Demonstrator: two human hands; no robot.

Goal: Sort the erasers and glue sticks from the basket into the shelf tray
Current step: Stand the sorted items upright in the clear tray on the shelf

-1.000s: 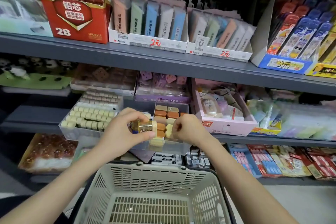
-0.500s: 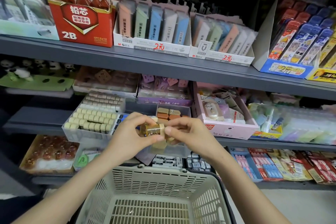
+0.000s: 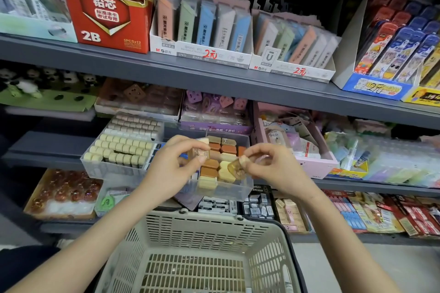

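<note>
place: stationery shop | evidence: priced display boxes point(image 3: 190, 51), stocked shelves point(image 3: 166, 71)

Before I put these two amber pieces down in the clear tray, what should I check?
1. Left hand grips its amber piece: ok.
2. Right hand pinches the other amber piece: ok.
3. Both pieces over the clear tray: ok.
4. Free slot among the erasers in it: cannot tell.
5. Basket fully emptied: cannot tell, its near end is cut off.

"2B" on red box point(image 3: 104, 19) (also "5PCSx12")
</note>
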